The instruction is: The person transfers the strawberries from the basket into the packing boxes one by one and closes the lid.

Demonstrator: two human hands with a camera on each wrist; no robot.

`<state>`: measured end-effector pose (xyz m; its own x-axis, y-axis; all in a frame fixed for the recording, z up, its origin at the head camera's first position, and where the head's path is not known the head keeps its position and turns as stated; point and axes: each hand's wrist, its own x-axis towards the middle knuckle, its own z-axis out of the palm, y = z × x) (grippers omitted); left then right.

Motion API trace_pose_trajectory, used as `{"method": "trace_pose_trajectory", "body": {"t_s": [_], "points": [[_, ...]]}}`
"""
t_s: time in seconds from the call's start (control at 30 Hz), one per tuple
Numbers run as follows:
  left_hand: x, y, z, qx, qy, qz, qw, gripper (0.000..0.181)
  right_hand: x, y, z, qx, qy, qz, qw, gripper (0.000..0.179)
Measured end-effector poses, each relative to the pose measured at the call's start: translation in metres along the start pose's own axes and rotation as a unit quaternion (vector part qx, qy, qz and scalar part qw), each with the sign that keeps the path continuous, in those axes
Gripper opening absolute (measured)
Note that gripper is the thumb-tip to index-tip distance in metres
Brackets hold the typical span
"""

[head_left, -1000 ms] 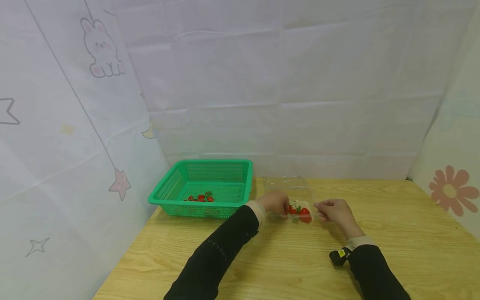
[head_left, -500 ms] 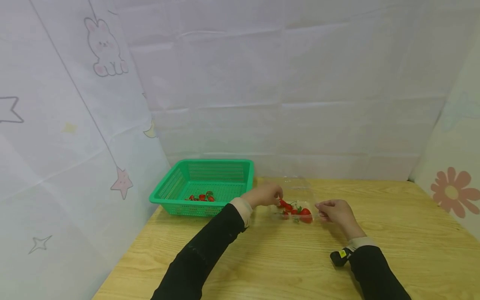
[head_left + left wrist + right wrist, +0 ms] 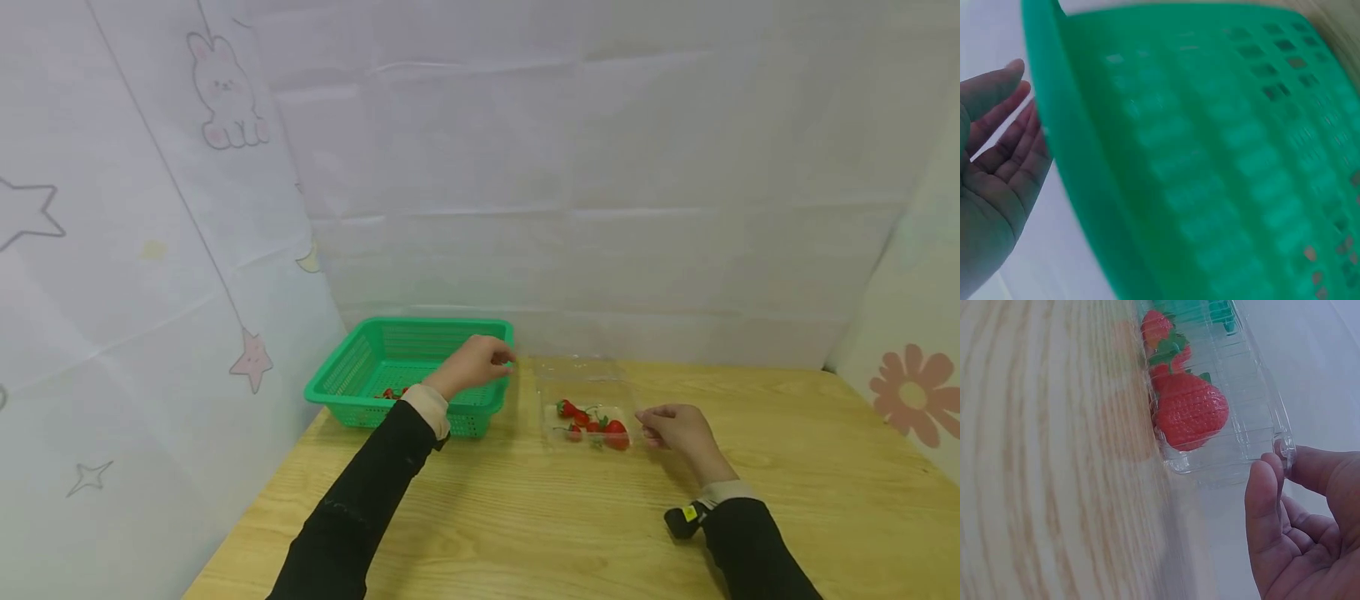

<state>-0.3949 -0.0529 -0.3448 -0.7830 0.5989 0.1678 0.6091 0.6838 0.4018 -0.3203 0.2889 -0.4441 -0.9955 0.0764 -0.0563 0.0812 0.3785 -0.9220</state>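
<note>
My left hand is over the right side of the green basket, its fingers loosely bent with nothing between them. In the left wrist view its fingers lie beside the basket's rim. My right hand pinches the right rim of a clear plastic box between thumb and fingers, as the right wrist view shows at the box's corner. Inside the box lie a large strawberry, a smaller strawberry and several other small red fruits. My left forearm partly hides the red fruits in the basket.
The wooden table ends at a white cloth wall behind the basket and box. A patterned cloth hangs on the left, another on the right. The box's lid stands open at its back.
My left hand has let go of a small strawberry at the box's left side and moved left over the basket. My right hand keeps its hold on the box rim.
</note>
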Motion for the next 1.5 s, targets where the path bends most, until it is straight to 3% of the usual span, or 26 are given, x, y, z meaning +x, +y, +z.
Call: {"method": "trace_pose_trajectory", "body": {"t_s": [0.17,0.33,0.57,0.8,1.07,1.5], "points": [[-0.007,-0.023,-0.002,0.007,-0.007,-0.03,0.9995,0.029,-0.002,0.001,-0.002,0.0,0.0,0.003,1.0,0.043],[-0.01,-0.044,0.003,0.022,-0.033,-0.058,0.9975,0.028,-0.001,0.001,-0.003,0.001,0.0,0.002,1.0,0.042],[-0.013,-0.057,0.01,0.022,-0.084,-0.096,0.9916,0.032,0.0,0.0,-0.003,0.0,0.002,-0.004,1.0,0.041],[-0.015,-0.063,0.016,0.034,-0.141,-0.11,0.9833,0.026,-0.001,-0.002,-0.003,-0.003,0.001,-0.004,1.0,0.043],[-0.014,-0.067,0.024,0.042,-0.2,-0.105,0.9731,0.025,0.001,0.0,-0.003,-0.002,-0.004,0.001,1.0,0.044],[-0.013,-0.062,0.025,0.062,-0.203,-0.114,0.9705,0.028,0.001,-0.001,-0.002,0.006,-0.005,0.003,1.0,0.042]]}}
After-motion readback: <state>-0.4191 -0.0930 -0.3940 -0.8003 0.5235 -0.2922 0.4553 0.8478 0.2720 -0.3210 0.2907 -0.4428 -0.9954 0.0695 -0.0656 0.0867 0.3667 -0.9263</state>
